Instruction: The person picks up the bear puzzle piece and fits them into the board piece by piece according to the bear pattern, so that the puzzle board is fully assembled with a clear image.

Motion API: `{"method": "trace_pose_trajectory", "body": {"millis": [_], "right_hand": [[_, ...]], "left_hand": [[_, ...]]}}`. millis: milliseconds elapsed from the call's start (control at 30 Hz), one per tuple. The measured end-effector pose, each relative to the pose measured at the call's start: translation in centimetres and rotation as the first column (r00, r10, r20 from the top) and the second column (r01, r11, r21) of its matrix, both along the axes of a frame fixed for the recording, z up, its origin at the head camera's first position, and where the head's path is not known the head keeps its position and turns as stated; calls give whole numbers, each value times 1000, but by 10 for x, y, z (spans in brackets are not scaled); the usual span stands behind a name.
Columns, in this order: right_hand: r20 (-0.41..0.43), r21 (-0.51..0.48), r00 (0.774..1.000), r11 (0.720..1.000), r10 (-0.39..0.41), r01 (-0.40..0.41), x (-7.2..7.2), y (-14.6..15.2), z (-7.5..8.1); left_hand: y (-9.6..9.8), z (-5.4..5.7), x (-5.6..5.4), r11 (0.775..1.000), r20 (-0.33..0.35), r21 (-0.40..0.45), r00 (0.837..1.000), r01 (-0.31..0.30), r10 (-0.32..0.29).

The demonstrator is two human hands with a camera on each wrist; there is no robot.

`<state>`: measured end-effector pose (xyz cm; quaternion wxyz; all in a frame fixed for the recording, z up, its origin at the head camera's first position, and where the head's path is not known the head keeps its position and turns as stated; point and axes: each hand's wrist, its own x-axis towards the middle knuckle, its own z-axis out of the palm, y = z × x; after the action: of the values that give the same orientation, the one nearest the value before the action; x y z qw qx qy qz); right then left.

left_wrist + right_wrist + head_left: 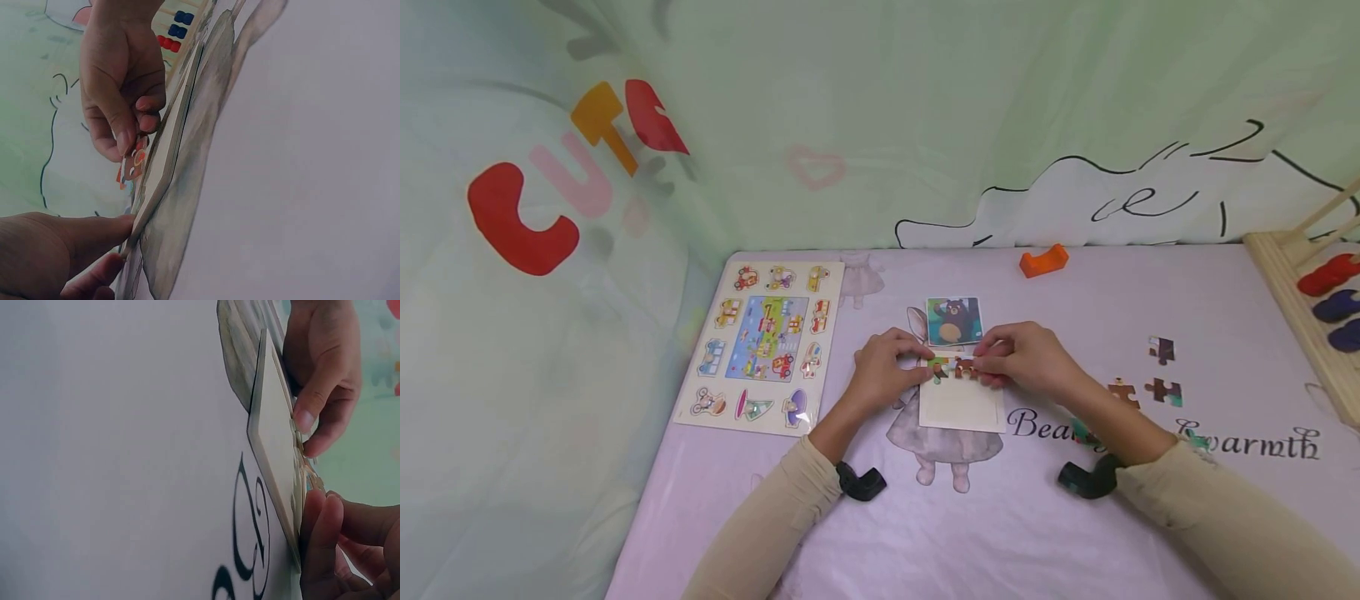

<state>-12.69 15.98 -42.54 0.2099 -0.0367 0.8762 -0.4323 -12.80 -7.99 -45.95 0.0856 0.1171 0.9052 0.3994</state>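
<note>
A pale square puzzle board (961,408) lies on the table, with a green and brown jigsaw piece (938,367) in its top left corner. My left hand (883,371) pinches the board's left edge, its thumb beside that piece. My right hand (1026,358) pinches a jigsaw piece with a brown bear's face (965,368) at the top of the board. In the left wrist view the bear piece (133,167) stands tilted under the right fingertips. Just above the board lies a bear picture card (953,321). Part of the bear piece is hidden by the right fingers.
Several loose jigsaw pieces (1163,392) lie to the right, some partly behind the right forearm. A vehicle knob puzzle (767,342) lies at left. An orange holder (1043,261) sits at the back, and a wooden bead frame (1300,317) stands at the right edge.
</note>
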Motion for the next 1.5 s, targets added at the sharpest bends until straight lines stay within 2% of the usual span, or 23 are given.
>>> {"method": "trace_pose_trajectory", "body": {"millis": [267,567,900,1267,1500], "right_hand": [[-8,1,1000,1000,-3,3,-3,-7,-5],[-120,112,993,994,3,10,-4,-12,-7],[-220,155,975,987,-12,47,-3,-18,-5],[-146,168,989,986,13,12,-1,-5,0],[-137,181,990,983,42,-17,-2,-2,-4]], "left_hand": [[0,0,0,1000,0,2,1000,-2,2],[0,2,1,1000,8,7,1000,-1,1],[0,1,0,1000,10,4,1000,-1,1],[3,3,-3,1000,34,-4,999,-24,24],[16,8,-5,988,37,-112,993,-104,109]]}}
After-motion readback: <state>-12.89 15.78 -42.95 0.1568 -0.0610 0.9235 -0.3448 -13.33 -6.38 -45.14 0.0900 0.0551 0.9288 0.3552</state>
